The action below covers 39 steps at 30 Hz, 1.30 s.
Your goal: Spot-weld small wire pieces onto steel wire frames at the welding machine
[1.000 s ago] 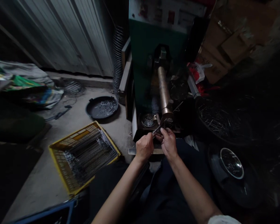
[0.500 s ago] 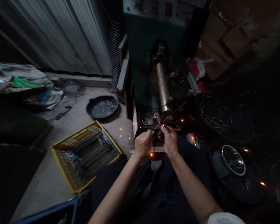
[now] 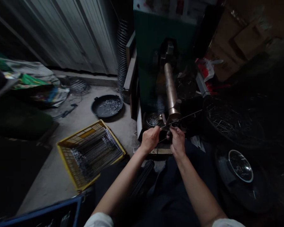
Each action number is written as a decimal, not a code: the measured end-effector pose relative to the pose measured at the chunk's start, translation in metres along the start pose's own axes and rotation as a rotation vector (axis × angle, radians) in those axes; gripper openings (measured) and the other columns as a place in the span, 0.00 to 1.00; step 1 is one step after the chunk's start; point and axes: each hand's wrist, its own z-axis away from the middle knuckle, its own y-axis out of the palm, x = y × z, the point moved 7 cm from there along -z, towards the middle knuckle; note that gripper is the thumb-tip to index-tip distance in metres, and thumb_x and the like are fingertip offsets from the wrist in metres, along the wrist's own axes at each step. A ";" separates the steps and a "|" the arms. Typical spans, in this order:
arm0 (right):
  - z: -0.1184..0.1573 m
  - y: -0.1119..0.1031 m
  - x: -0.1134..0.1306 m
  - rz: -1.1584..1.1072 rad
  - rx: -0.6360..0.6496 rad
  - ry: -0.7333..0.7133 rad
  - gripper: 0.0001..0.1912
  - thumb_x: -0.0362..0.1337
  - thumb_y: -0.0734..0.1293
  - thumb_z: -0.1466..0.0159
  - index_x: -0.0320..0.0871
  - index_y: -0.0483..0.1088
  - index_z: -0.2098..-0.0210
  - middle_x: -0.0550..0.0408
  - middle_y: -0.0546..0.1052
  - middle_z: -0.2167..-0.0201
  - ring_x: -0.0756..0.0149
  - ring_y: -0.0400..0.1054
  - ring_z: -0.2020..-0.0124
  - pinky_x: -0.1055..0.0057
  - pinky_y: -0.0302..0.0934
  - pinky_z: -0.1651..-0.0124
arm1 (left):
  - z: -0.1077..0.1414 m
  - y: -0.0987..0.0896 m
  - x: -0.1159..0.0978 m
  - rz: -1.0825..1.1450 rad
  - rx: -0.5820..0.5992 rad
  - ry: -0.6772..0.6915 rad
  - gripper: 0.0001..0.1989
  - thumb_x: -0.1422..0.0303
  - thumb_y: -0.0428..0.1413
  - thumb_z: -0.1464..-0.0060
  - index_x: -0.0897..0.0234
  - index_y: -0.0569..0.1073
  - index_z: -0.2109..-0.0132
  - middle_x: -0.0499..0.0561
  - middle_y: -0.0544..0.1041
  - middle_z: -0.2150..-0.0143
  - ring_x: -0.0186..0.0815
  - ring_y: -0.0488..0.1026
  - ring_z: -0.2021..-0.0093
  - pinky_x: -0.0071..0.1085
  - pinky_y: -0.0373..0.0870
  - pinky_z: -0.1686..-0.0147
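My left hand (image 3: pixel 150 138) is closed around a thin metal rod (image 3: pixel 188 116), which slants up to the right past the machine's lower tip. Close beside it, my right hand (image 3: pixel 177 138) pinches something small that I cannot make out, just below the brass-coloured cylinder (image 3: pixel 171 90) of the green machine (image 3: pixel 146 63). Both hands are at the machine's welding tips. A round dish of small metal pieces (image 3: pixel 152 119) sits behind my left hand.
On the floor to the left are a yellow crate (image 3: pixel 67 168) of metal rods and a black pan (image 3: pixel 97 108) with small parts. A dark basin of bent wires (image 3: pixel 223 121) and a glinting round bowl (image 3: pixel 240 166) lie right. A blue crate (image 3: pixel 77 209) is at lower left.
The orange sparks around the hands are gone. The rod now reaches further up to the right. The whole view has shifted, so the scene sits slightly more to the right.
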 end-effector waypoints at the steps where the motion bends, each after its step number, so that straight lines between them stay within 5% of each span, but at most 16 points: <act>1: -0.001 -0.001 -0.001 -0.011 -0.003 0.002 0.15 0.44 0.74 0.48 0.43 0.67 0.77 0.63 0.69 0.83 0.75 0.61 0.82 0.79 0.55 0.80 | 0.000 0.000 -0.001 0.000 0.004 0.005 0.14 0.67 0.41 0.33 0.60 0.65 0.66 0.48 0.72 0.75 0.33 0.70 0.74 0.31 0.58 0.72; 14: 0.000 -0.009 -0.002 -0.017 0.066 0.078 0.20 0.50 0.75 0.47 0.43 0.66 0.75 0.62 0.70 0.81 0.76 0.61 0.83 0.80 0.56 0.81 | 0.001 0.000 -0.003 0.088 -0.037 0.006 0.13 0.67 0.42 0.32 0.62 0.68 0.63 0.48 0.73 0.72 0.32 0.70 0.72 0.29 0.61 0.70; 19: 0.049 -0.037 -0.040 0.156 0.167 0.218 0.20 0.53 0.74 0.46 0.44 0.68 0.73 0.62 0.70 0.80 0.72 0.62 0.81 0.78 0.58 0.79 | 0.006 -0.010 -0.005 0.114 -0.046 0.063 0.13 0.68 0.42 0.32 0.63 0.68 0.64 0.49 0.73 0.71 0.32 0.71 0.70 0.28 0.64 0.68; 23: 0.104 -0.044 -0.085 0.459 0.510 0.235 0.13 0.47 0.73 0.45 0.44 0.72 0.73 0.58 0.74 0.76 0.66 0.66 0.74 0.74 0.61 0.73 | 0.029 -0.026 0.004 0.060 -0.010 0.087 0.14 0.67 0.45 0.34 0.62 0.70 0.67 0.51 0.73 0.72 0.35 0.70 0.69 0.30 0.64 0.67; 26: 0.141 -0.049 -0.117 0.678 0.772 0.247 0.11 0.45 0.69 0.43 0.43 0.73 0.70 0.57 0.75 0.74 0.64 0.67 0.71 0.72 0.59 0.70 | 0.072 -0.058 0.035 0.003 0.012 0.004 0.12 0.67 0.48 0.37 0.60 0.72 0.67 0.50 0.73 0.73 0.34 0.69 0.70 0.30 0.65 0.67; 29: 0.163 -0.055 -0.137 0.887 0.978 0.217 0.11 0.44 0.65 0.39 0.42 0.72 0.68 0.57 0.75 0.73 0.64 0.66 0.71 0.71 0.56 0.68 | 0.135 -0.114 0.085 -0.064 -0.076 -0.210 0.08 0.65 0.52 0.39 0.60 0.75 0.63 0.50 0.76 0.70 0.35 0.71 0.67 0.30 0.66 0.64; 34: 0.173 -0.056 -0.147 0.987 1.097 0.197 0.13 0.46 0.62 0.36 0.43 0.71 0.66 0.56 0.75 0.70 0.63 0.66 0.69 0.70 0.55 0.65 | 0.259 -0.210 0.184 -0.186 -0.588 -0.789 0.14 0.61 0.48 0.36 0.64 0.74 0.56 0.50 0.74 0.71 0.35 0.72 0.68 0.34 0.68 0.62; 36: 0.172 -0.055 -0.148 1.017 1.093 0.193 0.13 0.47 0.62 0.36 0.43 0.70 0.65 0.57 0.74 0.71 0.64 0.65 0.71 0.70 0.54 0.67 | 0.301 -0.219 0.222 -0.139 -0.772 -1.009 0.17 0.60 0.44 0.34 0.65 0.72 0.54 0.46 0.70 0.74 0.33 0.69 0.74 0.32 0.68 0.69; 39: 0.169 -0.056 -0.147 1.060 1.080 0.192 0.15 0.48 0.61 0.35 0.44 0.70 0.65 0.57 0.73 0.73 0.64 0.63 0.72 0.70 0.53 0.68 | 0.341 -0.201 0.270 0.020 -0.911 -1.266 0.17 0.57 0.48 0.35 0.67 0.71 0.52 0.48 0.73 0.68 0.30 0.69 0.74 0.31 0.71 0.72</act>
